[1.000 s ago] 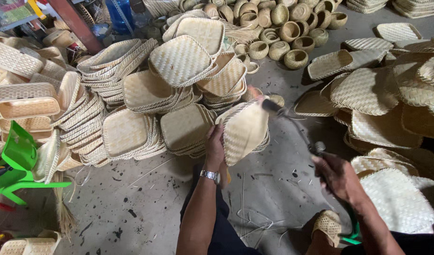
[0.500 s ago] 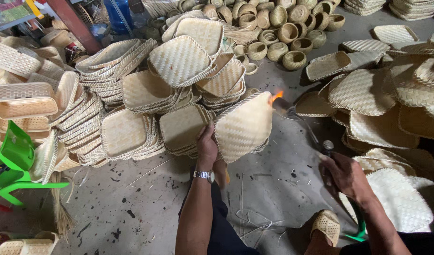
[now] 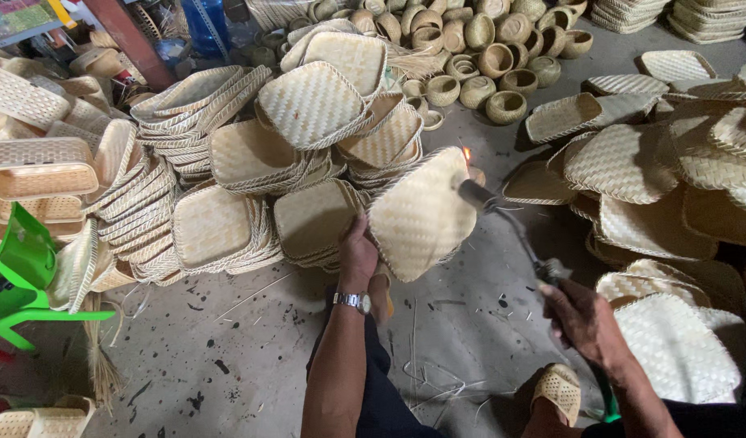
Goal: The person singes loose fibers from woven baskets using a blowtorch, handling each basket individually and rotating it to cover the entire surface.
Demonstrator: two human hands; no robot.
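1. A woven tray [image 3: 419, 215] is gripped at its lower edge by the left hand [image 3: 357, 255] and held tilted above the floor [image 3: 227, 365].
2. A gas torch [image 3: 507, 223] is clasped by the right hand [image 3: 582, 320]; its flame touches the tray's upper corner.
3. Stacked trays [image 3: 227, 186] are piled just behind.

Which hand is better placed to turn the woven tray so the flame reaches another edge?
Probably the left hand: it grips the woven tray by its lower edge. The right hand holds the torch.
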